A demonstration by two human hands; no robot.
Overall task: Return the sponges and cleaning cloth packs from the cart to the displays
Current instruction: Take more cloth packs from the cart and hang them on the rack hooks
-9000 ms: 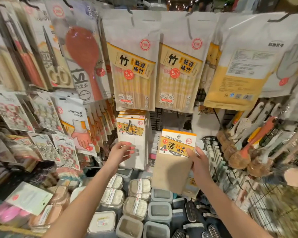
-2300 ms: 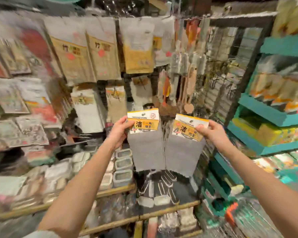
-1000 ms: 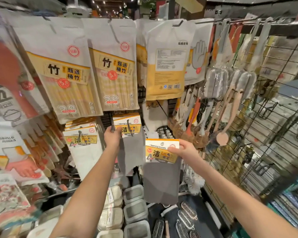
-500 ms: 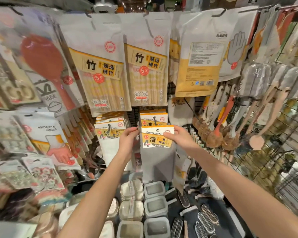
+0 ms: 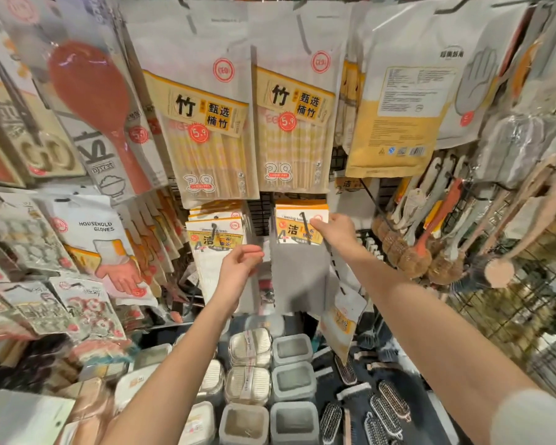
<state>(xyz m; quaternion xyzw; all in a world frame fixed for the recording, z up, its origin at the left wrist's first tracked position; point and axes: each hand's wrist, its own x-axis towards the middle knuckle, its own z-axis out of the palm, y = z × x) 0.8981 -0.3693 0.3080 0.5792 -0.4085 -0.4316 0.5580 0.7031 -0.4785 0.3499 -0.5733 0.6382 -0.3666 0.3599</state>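
Observation:
A grey cleaning cloth pack (image 5: 299,277) with a white and orange header card hangs on a black peg hook at the middle of the display. My right hand (image 5: 333,229) pinches the right edge of its header card. My left hand (image 5: 238,268) hovers just left of the pack, fingers loosely curled, holding nothing. To the left, a stack of white cleaning cloth packs (image 5: 214,248) hangs on its own hook. More packs of the same kind hang behind the grey one.
Chopstick packs (image 5: 212,130) hang above, household glove packs (image 5: 100,245) at the left, long-handled brushes (image 5: 430,239) on a wire grid at the right. Below, a shelf holds boxed sponges (image 5: 249,364) and scrub brushes (image 5: 385,409).
The grey pack has gone up and right onto the hook. My left hand has let go of it and dropped back down-left. My right hand stays on the header card.

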